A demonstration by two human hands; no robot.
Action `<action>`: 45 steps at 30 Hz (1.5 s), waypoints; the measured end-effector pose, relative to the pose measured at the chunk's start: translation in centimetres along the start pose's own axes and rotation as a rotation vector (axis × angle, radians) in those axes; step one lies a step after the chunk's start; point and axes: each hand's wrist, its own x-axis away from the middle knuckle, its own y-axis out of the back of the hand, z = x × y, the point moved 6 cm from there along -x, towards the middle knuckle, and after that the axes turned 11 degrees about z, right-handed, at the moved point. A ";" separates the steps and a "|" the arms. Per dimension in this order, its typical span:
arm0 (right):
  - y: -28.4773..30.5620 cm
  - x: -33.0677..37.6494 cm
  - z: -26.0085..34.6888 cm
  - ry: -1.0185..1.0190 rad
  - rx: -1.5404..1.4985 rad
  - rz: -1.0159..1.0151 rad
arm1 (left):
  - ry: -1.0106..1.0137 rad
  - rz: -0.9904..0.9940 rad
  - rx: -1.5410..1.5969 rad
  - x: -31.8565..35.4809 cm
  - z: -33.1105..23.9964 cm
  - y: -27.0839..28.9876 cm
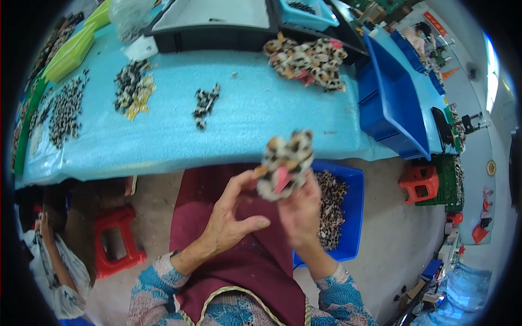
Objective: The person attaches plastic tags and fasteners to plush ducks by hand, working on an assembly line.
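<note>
A small spotted plush toy piece (285, 165), cream with black and tan patches and a pink bit at its front, is held up just past the table's near edge. My right hand (302, 209) grips it from below and the right side, its fingers partly hidden and blurred. At its left side, my left hand (228, 217) has its thumb stretched away and its fingertips close to or touching the plush; I cannot tell which. On the blue-covered table (244, 130) lies a heap of similar spotted plush pieces (307, 62).
Small black-and-white piles (205, 106) lie across the table, one beside yellow bits (141, 98). A dark-framed tray (212, 38) stands behind, a blue bin (391, 103) at right. Below are a blue crate of small pieces (356, 217) and red stools (117, 242). A person's arm (54, 255) shows at left.
</note>
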 end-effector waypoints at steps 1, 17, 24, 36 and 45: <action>0.2 2.0 -1.9 -0.088 -0.023 -0.004 | 0.020 -0.017 -0.001 0.4 0.1 0.3; 0.3 5.7 -5.1 -0.750 0.686 0.521 | 0.471 0.183 -0.330 6.5 1.9 2.9; 2.2 10.1 -8.8 -0.770 -0.157 0.070 | 0.328 -0.132 -0.325 7.5 1.5 5.6; 0.7 10.9 -9.4 -0.923 -0.011 0.035 | 0.575 -0.147 -0.217 10.4 4.8 4.8; 1.1 11.2 -9.9 -0.921 -0.060 0.024 | 0.652 -0.157 0.111 11.7 6.6 4.4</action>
